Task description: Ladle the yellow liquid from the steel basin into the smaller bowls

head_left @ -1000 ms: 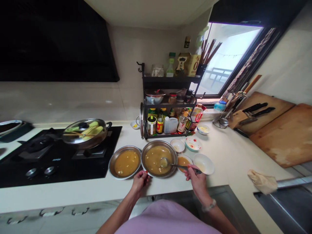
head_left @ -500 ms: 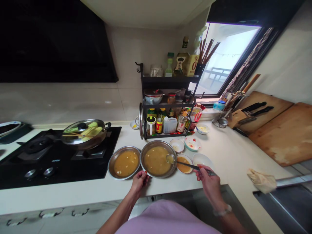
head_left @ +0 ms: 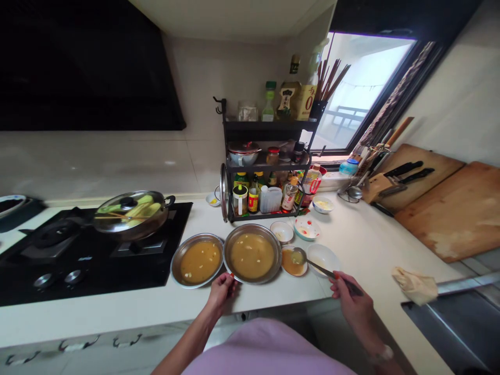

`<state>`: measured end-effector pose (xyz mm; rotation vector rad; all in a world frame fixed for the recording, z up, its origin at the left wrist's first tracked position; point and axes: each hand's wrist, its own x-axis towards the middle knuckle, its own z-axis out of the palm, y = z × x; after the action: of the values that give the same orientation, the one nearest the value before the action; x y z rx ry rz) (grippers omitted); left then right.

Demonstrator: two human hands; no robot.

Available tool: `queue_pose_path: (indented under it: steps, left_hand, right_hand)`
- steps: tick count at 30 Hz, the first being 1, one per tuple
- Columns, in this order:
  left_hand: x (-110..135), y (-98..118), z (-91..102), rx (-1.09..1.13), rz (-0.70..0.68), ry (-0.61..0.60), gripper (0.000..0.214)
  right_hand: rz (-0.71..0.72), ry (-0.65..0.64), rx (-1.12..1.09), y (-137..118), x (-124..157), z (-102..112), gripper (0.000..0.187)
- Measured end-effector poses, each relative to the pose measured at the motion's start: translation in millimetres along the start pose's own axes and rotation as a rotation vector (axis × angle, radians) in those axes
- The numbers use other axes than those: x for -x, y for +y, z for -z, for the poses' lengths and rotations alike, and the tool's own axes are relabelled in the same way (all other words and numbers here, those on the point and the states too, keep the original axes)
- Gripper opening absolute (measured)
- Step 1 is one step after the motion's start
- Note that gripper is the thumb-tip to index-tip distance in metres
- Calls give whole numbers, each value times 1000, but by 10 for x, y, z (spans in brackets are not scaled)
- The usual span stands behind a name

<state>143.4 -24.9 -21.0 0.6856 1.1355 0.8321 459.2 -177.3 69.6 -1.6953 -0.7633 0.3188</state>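
Note:
My right hand [head_left: 354, 298] is closed around the dark handle of a ladle [head_left: 300, 255]. The ladle's scoop, with liquid in it, is over a small bowl of orange-brown liquid [head_left: 289, 266]. Thumb and fingers of my left hand [head_left: 222, 289] pinch the near rim of a round metal bowl [head_left: 279, 260] filled with yellowish-brown broth with pale bits. Left of it, a second metal bowl [head_left: 174, 274] holds similar brown broth. A white bowl [head_left: 334, 258] lies under the ladle's handle, right of the small bowl.
A black spice rack [head_left: 269, 125] with bottles and jars stands behind the bowls. Several small bowls sit beside it. At left, a lidded pan [head_left: 133, 213] rests on the black stove [head_left: 156, 271]. A knife block [head_left: 378, 187], cutting boards [head_left: 433, 208] and a cloth [head_left: 414, 285] are at right.
My right hand has moved right, carrying the ladle from the larger metal bowl to over the small bowl. My left hand stays at the metal bowl's rim.

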Motion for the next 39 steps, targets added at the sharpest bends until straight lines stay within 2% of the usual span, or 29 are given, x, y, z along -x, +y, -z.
queue_pose_path:
  steps: [6,9,13,19,24,27,32,39]
  left_hand:
    - [-26,-23,20,-10,-1,-4,46]
    - [-25,-16,15,-9,-2,-9,46]
    - [-4,4,-1,-18,-6,-2,46]
    - [9,7,-5,-44,-29,-3,43]
    - [9,6,-7,-18,-26,-4,44]
    - [15,6,-13,-18,-24,3,44]
    - [12,3,-13,-11,-13,6,44]
    - [7,8,-17,-6,-21,2,43]
  right_hand:
    - [260,-160,102,-61,82,-2,25]
    - [305,-160,72,-143,91,-83,22]
    - [264,-159,-25,-202,132,-312,23]
    - [226,-326,-74,-216,266,-717,22]
    - [130,-405,-84,-199,334,-912,26]
    - [19,-383,-117,-135,312,-976,34]
    - [-167,-233,-290,-75,215,-993,41]
    - [-231,-146,-433,-232,140,-867,36]
